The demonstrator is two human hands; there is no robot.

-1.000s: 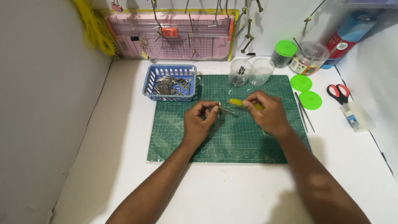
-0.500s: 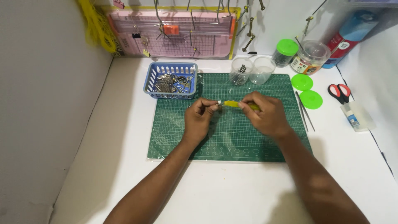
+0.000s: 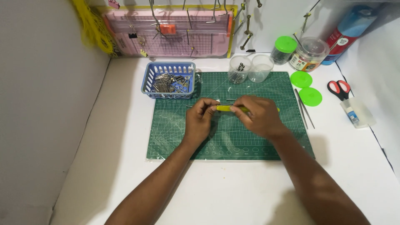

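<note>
Screwdriver (image 3: pixel 227 108), yellow-handled, is lying level over the green cutting mat (image 3: pixel 175 137), now closed in the right hand (image 3: pixel 257 116); the left hand (image 3: pixel 200 118) is pinching something too small to tell, fingertips having met its tip; behind, the blue basket (image 3: pixel 146 88) is sitting unchanged.

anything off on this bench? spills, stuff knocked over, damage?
Nothing stands out. The blue basket of metal parts sits upright, the two clear cups stand, and two green lids lie flat beside the green mat. No spill shows.
</note>
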